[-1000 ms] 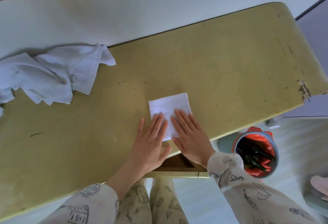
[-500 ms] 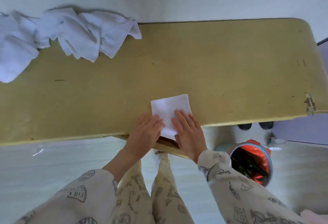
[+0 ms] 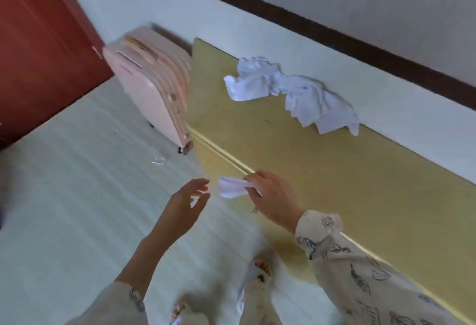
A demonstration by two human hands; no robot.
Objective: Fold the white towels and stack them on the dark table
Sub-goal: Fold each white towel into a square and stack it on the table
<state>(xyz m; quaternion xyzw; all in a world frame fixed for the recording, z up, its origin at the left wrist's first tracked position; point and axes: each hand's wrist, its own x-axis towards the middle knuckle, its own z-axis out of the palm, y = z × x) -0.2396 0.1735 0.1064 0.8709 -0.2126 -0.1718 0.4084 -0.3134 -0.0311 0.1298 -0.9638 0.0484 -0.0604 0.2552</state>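
Two bare hands reach out past the near edge of a long yellow-green wooden table (image 3: 347, 183), over a pale tiled floor (image 3: 77, 183). The right hand (image 3: 273, 196) pinches a small folded white towel (image 3: 231, 187) between thumb and curled fingers, holding it in the air just off the table's edge, its free end pointing toward the other hand. The left hand (image 3: 185, 203) hangs near that free end with fingers spread and lightly bent, gripping nothing and not touching the cloth. Both forearms wear cream sleeves printed with dark line drawings. A loose pile of crumpled white towels (image 3: 291, 90) lies on the far side of the tabletop against the pale wall, well apart from the hands. Beside the table's far end stands a pink hard-shell suitcase (image 3: 154, 88) on small wheels, upright on the floor, with a red-brown door (image 3: 38, 41) behind it. A dark brown strip runs along the wall above the table. The person's feet show at the bottom, blurred.
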